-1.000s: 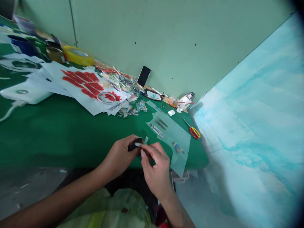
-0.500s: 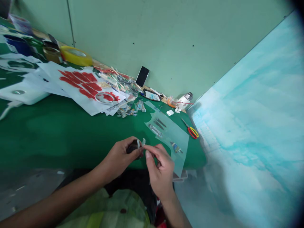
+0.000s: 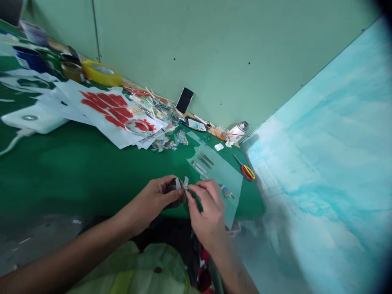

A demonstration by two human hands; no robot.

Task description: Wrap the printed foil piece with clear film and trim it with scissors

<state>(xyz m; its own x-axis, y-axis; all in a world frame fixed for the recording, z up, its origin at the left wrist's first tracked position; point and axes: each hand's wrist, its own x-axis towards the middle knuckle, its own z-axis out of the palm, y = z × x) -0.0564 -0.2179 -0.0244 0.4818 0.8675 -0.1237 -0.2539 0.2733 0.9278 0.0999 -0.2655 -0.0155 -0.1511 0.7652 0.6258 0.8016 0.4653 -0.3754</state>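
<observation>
My left hand [image 3: 157, 196] is closed around a small dark object [image 3: 171, 188] with a whitish strip along its edge; the fingers hide most of it, and I cannot tell its kind. Close beside it, my right hand [image 3: 210, 208] pinches thumb and forefinger together at a small clear strip [image 3: 186, 181]. The fingertips of both hands almost meet above the table's front edge. Just beyond my right hand lies a translucent sheet [image 3: 228, 173] bearing several small cut-out pictures, one partly blue [image 3: 226, 190].
Scissors [image 3: 247, 172] with red and yellow handles rest at the right. A phone [image 3: 184, 100] leans on the wall, near a white can [image 3: 239, 131]. Papers with red paint [image 3: 107, 108], yellow tape [image 3: 102, 72] and a white device [image 3: 35, 118] occupy the left of the green table [image 3: 76, 175].
My right hand's thumb has risen toward its forefinger, closing the pinch at the clear strip. My left hand keeps hold of the dark object. The view has shifted slightly.
</observation>
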